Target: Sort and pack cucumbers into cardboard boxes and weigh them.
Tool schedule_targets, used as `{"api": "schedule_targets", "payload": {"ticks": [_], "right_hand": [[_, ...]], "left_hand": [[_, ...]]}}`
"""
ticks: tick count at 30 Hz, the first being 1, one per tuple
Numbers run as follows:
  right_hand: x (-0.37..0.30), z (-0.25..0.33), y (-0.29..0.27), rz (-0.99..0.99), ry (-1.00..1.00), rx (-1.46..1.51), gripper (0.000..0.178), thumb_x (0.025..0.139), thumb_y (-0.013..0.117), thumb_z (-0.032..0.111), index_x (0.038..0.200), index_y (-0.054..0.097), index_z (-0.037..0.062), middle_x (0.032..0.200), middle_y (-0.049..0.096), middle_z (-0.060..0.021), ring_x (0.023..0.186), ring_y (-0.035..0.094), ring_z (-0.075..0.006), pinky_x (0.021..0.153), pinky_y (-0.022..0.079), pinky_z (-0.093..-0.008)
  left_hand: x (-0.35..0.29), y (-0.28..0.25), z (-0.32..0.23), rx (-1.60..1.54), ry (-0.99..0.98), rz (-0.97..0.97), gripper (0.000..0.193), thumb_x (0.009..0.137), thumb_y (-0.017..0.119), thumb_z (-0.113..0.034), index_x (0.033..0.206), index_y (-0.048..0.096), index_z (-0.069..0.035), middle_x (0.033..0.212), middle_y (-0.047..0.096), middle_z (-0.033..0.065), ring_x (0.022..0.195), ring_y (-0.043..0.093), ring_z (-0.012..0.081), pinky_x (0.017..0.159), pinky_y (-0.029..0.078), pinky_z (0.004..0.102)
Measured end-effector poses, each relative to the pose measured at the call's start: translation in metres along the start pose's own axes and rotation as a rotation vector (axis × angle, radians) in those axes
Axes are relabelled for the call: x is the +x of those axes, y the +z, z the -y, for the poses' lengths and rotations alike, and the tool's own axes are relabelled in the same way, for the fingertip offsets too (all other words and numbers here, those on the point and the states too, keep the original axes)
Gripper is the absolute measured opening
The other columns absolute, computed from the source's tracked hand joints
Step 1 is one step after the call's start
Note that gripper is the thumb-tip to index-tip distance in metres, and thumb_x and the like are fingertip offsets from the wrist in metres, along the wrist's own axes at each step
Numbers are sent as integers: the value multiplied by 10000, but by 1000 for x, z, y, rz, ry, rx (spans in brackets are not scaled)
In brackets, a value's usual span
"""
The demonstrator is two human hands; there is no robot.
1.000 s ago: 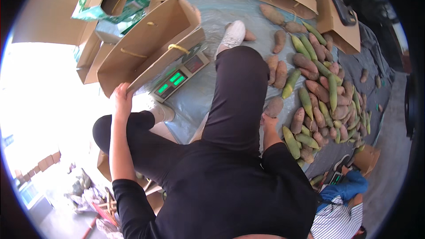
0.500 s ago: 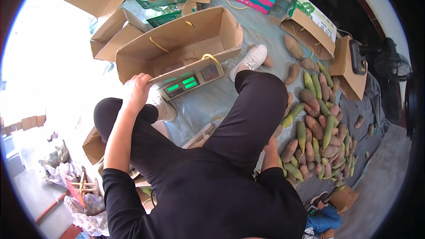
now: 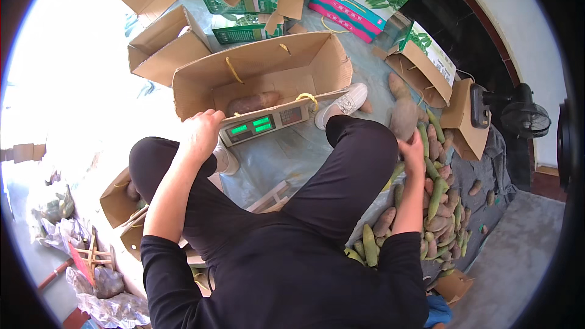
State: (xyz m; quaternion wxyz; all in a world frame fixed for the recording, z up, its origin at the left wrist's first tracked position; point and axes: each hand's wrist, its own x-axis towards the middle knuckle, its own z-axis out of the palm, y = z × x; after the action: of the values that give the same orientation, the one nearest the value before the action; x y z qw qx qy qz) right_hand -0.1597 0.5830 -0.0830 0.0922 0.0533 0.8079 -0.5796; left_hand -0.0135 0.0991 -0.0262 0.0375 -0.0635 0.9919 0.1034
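Note:
My left hand [image 3: 205,133] is closed over the near edge of an open cardboard box [image 3: 320,61] with yellow cord handles. Inside that box lies a brown, elongated vegetable [image 3: 253,102]. The box rests on a digital scale [image 3: 265,125] with lit green displays. To the right of my knee, my right hand [image 3: 414,153] grips the lower end of a thick, greyish-brown, sweet-potato-like vegetable [image 3: 404,117]. Around and below that hand spreads a pile of brown and green elongated vegetables [image 3: 440,219].
Printed green cartons [image 3: 247,3] and a pink-and-teal carton [image 3: 346,12] stand at the back. A smaller open box [image 3: 167,45] is left of the scale. At right are a tipped carton [image 3: 421,70] and a black fan [image 3: 524,113]. Plastic bags [image 3: 113,304] lie lower left.
My right hand has come up from beside my thigh and now holds a large brown vegetable. My left hand stays on the box edge. The view has shifted slightly.

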Motion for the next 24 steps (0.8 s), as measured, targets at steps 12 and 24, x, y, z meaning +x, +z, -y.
{"api": "schedule_targets", "payload": {"ticks": [12,24], "right_hand": [[39,219,156,535,-768,-419,737,542,752,89,1220,465,57,1124,556,-126,1052,538,-280,902,431,-372],[27,181,326,800,-716,-1121,461,584,744,114,1019,598,79,1083,594,-104,1036,557,-270,845,483,-376]], "left_hand": [[-9,-10,7,6,-11,47,82,796,531,-78,823,606,-64,778,596,104,788,607,301,683,482,406],[-15,-17,15,-3,-47,49,73,789,525,-73,824,587,-89,759,593,102,750,608,313,646,472,419]]}}
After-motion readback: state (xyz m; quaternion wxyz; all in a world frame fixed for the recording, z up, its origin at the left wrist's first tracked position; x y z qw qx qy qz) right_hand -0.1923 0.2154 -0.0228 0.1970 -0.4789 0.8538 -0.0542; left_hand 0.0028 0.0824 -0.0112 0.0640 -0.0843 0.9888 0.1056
